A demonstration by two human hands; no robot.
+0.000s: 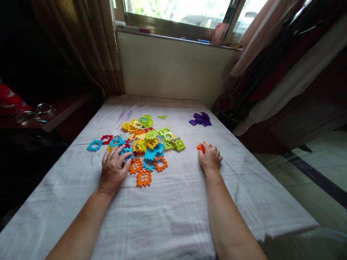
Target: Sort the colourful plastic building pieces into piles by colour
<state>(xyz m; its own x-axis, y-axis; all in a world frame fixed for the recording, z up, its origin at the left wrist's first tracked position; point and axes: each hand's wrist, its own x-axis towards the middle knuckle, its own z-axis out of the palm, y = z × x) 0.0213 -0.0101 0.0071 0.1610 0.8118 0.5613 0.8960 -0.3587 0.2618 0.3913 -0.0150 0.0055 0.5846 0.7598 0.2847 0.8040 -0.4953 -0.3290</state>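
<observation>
A mixed heap of toothed plastic building tiles [151, 144] in yellow, green, blue, red and orange lies on the cloth-covered table. At its left side my left hand [114, 169] rests with fingers spread, the tips on a blue tile [126, 153]. My right hand [210, 157] is apart from the heap, on the right, with its fingers closed around an orange tile [201, 147] that is mostly hidden by the hand. Nearest me in the heap are orange window tiles [144, 178]. A group of purple tiles [201, 119] lies beyond my right hand.
A small green triangular piece [162, 117] lies behind the heap. The white tablecloth [162, 216] hangs past the table's right edge. Behind is a wall under a window [176, 14]; clothes [284, 72] hang at the right. Glasses [35, 113] sit on a side surface at left.
</observation>
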